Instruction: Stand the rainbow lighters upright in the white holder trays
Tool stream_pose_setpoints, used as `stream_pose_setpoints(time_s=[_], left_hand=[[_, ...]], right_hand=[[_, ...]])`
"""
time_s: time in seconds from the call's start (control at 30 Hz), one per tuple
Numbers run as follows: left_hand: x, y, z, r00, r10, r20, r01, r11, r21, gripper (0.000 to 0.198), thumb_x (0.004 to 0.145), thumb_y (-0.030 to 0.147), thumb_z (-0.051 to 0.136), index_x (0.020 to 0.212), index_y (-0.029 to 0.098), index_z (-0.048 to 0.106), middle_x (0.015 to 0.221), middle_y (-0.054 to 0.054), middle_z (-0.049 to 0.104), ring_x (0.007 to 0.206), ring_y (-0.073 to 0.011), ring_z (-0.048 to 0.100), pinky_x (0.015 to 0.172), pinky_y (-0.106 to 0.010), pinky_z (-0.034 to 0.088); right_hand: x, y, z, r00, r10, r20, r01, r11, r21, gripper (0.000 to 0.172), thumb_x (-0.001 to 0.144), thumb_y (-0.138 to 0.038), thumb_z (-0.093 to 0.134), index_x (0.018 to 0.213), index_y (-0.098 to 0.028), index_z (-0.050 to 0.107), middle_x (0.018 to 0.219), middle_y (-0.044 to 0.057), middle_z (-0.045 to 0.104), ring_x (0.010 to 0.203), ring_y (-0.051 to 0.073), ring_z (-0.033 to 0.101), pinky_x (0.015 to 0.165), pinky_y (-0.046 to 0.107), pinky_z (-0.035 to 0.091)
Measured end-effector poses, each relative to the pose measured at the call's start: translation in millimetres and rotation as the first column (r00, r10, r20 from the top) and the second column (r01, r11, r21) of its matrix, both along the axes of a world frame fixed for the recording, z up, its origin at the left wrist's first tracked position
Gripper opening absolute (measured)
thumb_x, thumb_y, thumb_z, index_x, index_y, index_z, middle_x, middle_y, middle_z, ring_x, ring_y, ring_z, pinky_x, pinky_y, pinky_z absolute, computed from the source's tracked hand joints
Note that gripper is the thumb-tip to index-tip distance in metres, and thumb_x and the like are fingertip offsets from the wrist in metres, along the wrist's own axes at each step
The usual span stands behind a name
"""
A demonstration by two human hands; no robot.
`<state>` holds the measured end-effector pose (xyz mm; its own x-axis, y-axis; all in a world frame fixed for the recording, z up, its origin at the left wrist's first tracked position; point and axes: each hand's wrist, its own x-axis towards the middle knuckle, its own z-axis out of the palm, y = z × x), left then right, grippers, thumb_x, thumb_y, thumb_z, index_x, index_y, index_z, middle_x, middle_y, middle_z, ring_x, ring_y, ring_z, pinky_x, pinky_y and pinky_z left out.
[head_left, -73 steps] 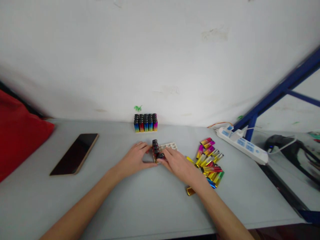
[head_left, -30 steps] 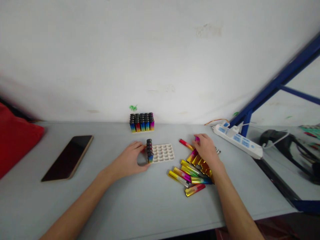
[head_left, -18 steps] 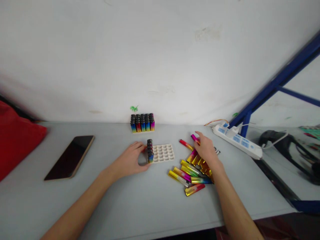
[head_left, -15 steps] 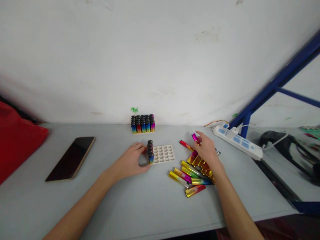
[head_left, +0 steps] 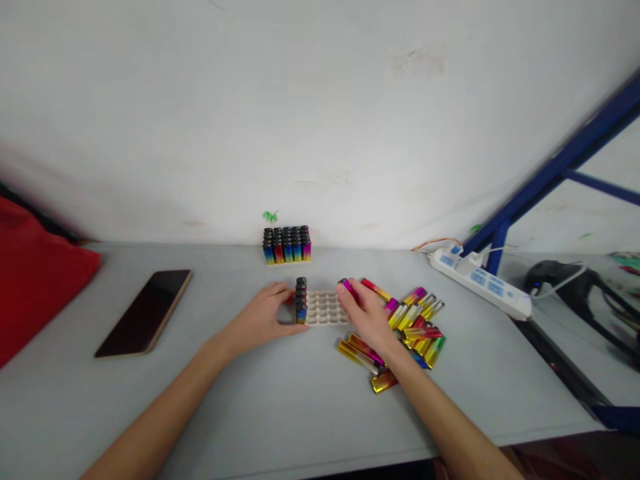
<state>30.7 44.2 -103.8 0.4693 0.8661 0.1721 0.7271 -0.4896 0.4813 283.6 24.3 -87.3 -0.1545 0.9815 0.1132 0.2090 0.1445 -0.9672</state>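
A white tray (head_left: 323,308) with rows of round-cornered pockets lies on the table. One row of upright lighters (head_left: 301,300) with black tops fills its left end. My left hand (head_left: 267,313) curves around that end, the thumb at the near corner and the fingers beside the lighters, steadying the tray. Over the tray's right edge, my right hand (head_left: 367,310) pinches a purple lighter (head_left: 345,285), whose lower part the fingers hide. Just right of this hand spreads a loose pile of shiny coloured lighters (head_left: 413,320), partly covered by my forearm.
A full block of upright lighters (head_left: 287,247) stands behind the tray by the wall. On the left are a phone (head_left: 145,313) and a red cloth-like item (head_left: 40,280). A white power strip (head_left: 480,280) lies at right, near a blue metal frame (head_left: 530,193).
My right hand has moved left from the pile to the tray's right side, carrying the purple lighter. My left hand has stayed at the tray's left end.
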Motion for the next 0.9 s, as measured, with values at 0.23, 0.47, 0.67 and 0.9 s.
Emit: stream_pose_setpoints(time_s=[0.23,0.47,0.67,0.9], left_hand=[[-7.4,4.0,-1.3,0.997,-0.046,0.055,0.048,0.998,-0.035,0.044,0.075,0.055,0.087,0.1,0.021,0.075,0.11,-0.011,0.074,0.108,-0.0345,0.069,0.097,-0.044,0.058],[-4.8,1.5,0.7,0.998,-0.044,0.037,0.045,0.999,-0.002,0.042,0.076,0.053,0.086,0.098,0.02,0.074,0.111,-0.012,0.074,0.108,-0.0356,0.07,0.099,-0.046,0.057],[-3.8,-0.3,1.6,0.999,-0.04,0.004,0.04,0.999,0.016,0.041,0.077,0.052,0.085,0.1,0.02,0.073,0.11,-0.012,0.074,0.109,-0.0353,0.069,0.1,-0.046,0.057],[-1.0,-2.3,5.3,0.999,-0.033,0.003,0.033,0.999,0.022,0.039,0.076,0.052,0.085,0.094,0.02,0.071,0.105,-0.011,0.072,0.104,-0.0343,0.069,0.098,-0.046,0.056]], right_hand=[[-7.7,-9.7,1.8,0.986,-0.052,0.157,0.047,0.998,0.039,0.051,0.098,-0.06,0.056,0.066,-0.023,0.045,0.061,-0.006,0.039,0.062,0.013,0.038,0.059,0.029,0.027],[-10.2,-5.6,-3.4,0.958,-0.121,0.261,0.114,0.993,0.04,0.04,0.093,-0.048,0.049,0.062,-0.024,0.044,0.058,-0.005,0.041,0.059,0.014,0.039,0.059,0.03,0.025],[-11.4,-5.0,-0.6,0.949,-0.133,0.286,0.111,0.99,0.092,0.049,0.099,-0.061,0.05,0.068,-0.023,0.047,0.06,-0.005,0.047,0.061,0.014,0.042,0.06,0.029,0.028],[-9.9,-2.7,-6.9,0.936,-0.144,0.32,0.124,0.989,0.085,0.042,0.094,-0.048,0.053,0.061,-0.025,0.043,0.056,-0.005,0.042,0.058,0.014,0.039,0.058,0.03,0.024]])
